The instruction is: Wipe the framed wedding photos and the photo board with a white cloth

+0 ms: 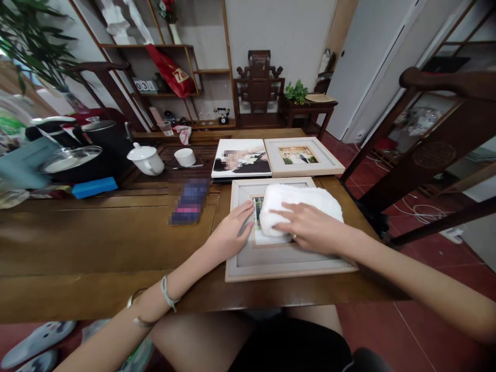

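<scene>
Wiping appears underway; extent remaining cannot be determined. Right hand (pixel 306 226), fingers spread, rests on folded white fluffy cloth (pixel 320 198) atop pale wood-edged rectangular picture frame (pixel 267 266); left hand (pixel 231 232) lies flat across frame's left side.

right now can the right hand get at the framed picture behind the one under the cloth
Probably yes: the right hand lies spread on the white cloth, and the far framed picture sits just beyond the near frame, with nothing standing between them.

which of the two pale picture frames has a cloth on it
The nearer picture frame: the white cloth lies on it, under the right hand. The farther picture frame has none.
</scene>
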